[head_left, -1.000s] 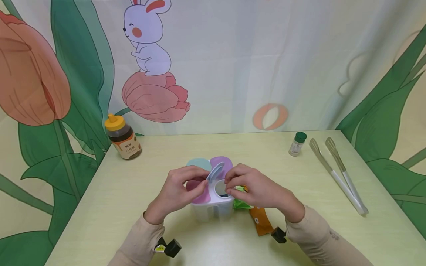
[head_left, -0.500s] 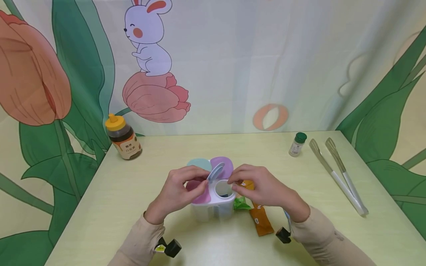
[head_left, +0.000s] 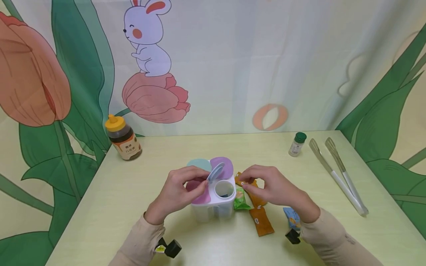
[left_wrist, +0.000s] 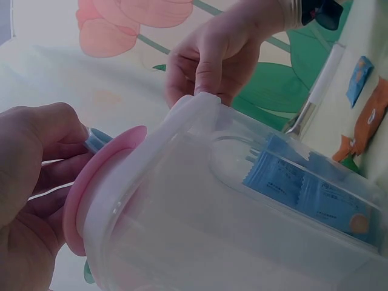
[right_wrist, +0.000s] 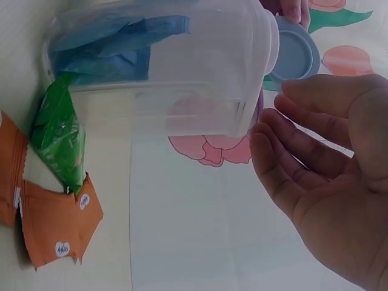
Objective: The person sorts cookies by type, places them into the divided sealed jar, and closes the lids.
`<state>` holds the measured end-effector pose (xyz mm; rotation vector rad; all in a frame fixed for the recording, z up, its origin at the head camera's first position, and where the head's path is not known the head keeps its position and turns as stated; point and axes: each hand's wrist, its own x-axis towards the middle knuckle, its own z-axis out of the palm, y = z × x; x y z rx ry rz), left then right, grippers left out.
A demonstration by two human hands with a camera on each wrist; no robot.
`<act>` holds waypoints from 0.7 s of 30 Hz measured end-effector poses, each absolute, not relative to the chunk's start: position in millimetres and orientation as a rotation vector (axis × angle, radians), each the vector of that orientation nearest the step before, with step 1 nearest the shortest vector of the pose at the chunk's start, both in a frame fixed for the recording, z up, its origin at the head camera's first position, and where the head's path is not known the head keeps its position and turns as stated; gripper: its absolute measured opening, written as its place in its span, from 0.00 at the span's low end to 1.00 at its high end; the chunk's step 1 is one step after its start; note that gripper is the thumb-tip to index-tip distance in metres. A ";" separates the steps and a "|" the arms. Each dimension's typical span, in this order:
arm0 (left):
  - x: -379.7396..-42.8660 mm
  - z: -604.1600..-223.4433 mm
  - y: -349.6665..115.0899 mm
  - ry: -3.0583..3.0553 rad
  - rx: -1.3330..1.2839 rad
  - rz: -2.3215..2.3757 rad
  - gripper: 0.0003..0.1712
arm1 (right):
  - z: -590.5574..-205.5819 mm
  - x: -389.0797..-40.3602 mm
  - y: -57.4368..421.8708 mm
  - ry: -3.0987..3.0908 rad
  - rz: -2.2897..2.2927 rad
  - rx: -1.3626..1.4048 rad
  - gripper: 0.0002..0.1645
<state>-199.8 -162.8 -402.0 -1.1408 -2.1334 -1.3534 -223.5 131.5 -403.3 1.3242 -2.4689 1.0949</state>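
Note:
A clear storage box (head_left: 213,213) with a white top and several coloured round lids stands mid-table. My left hand (head_left: 182,187) pinches its raised blue lid (head_left: 216,172), and the round opening (head_left: 224,188) beside that lid is uncovered. Blue packets (left_wrist: 306,191) lie inside the box, seen through its wall. My right hand (head_left: 273,185) is just right of the box with loosely bent fingers and nothing in them. Below it are orange packets (head_left: 261,222) and a green packet (head_left: 241,200) against the box's side.
A blue packet (head_left: 291,217) lies near my right wrist, partly hidden. Metal tongs (head_left: 344,184) with white handles rest at the right. Behind stand a green-capped jar (head_left: 297,145) and, far left, a yellow-capped bottle (head_left: 124,139). A printed curtain (head_left: 226,66) hangs behind the table.
My right hand has drawn away from the opening to the right, uncovering the orange and blue packets. My left hand stays at the raised lid.

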 end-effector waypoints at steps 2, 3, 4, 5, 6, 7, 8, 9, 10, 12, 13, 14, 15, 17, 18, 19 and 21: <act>-199.8 -401.6 -162.7 -2.138 -1.141 -1.350 0.13 | -405.1 -223.4 134.1 -2.483 1.101 1.312 0.10; -199.8 -401.5 -162.7 -2.140 -1.141 -1.346 0.12 | -406.2 -223.4 135.4 -2.493 1.100 1.306 0.10; -199.8 -401.3 -162.6 -2.142 -1.141 -1.344 0.12 | -407.4 -223.4 136.8 -2.498 1.100 1.304 0.10; -199.7 -401.2 -162.5 -2.143 -1.141 -1.344 0.12 | -408.4 -223.3 138.2 -2.508 1.097 1.299 0.10; -199.6 -401.3 -162.4 -2.143 -1.141 -1.343 0.12 | -409.4 -223.2 139.6 -2.516 1.098 1.294 0.10; -199.4 -401.2 -162.4 -2.142 -1.139 -1.342 0.12 | -410.4 -223.1 141.1 -2.520 1.100 1.291 0.10; -199.2 -401.4 -162.4 -2.142 -1.139 -1.341 0.12 | -411.3 -223.1 142.6 -2.525 1.097 1.287 0.10; -198.8 -401.4 -162.4 -2.142 -1.136 -1.342 0.13 | -412.3 -223.1 144.1 -2.526 1.091 1.284 0.10; -198.5 -401.4 -162.5 -2.143 -1.133 -1.343 0.13 | -413.4 -223.1 145.7 -2.527 1.087 1.281 0.11; -197.9 -401.4 -162.6 -2.144 -1.129 -1.344 0.13 | -415.3 -223.1 148.8 -2.531 1.084 1.270 0.11; -197.7 -401.4 -162.6 -2.144 -1.127 -1.344 0.13 | -416.4 -223.1 150.6 -2.535 1.080 1.264 0.11; -197.5 -401.4 -162.6 -2.144 -1.127 -1.345 0.13 | -417.4 -223.1 152.5 -2.544 1.077 1.255 0.11; -197.5 -401.4 -162.5 -2.144 -1.127 -1.344 0.13 | -418.3 -222.9 154.5 -2.556 1.070 1.244 0.11; -197.7 -401.3 -162.3 -2.142 -1.131 -1.343 0.13 | -419.7 -222.4 158.2 -2.582 1.065 1.219 0.12; -197.8 -401.0 -162.3 -2.142 -1.132 -1.343 0.13 | -420.5 -222.3 160.1 -2.590 1.057 1.210 0.12; -198.1 -400.9 -162.3 -2.142 -1.134 -1.341 0.13 | -421.1 -222.2 161.8 -2.597 1.052 1.203 0.11; -198.5 -400.5 -162.4 -2.141 -1.136 -1.336 0.13 | -422.5 -221.9 164.7 -2.605 1.036 1.190 0.11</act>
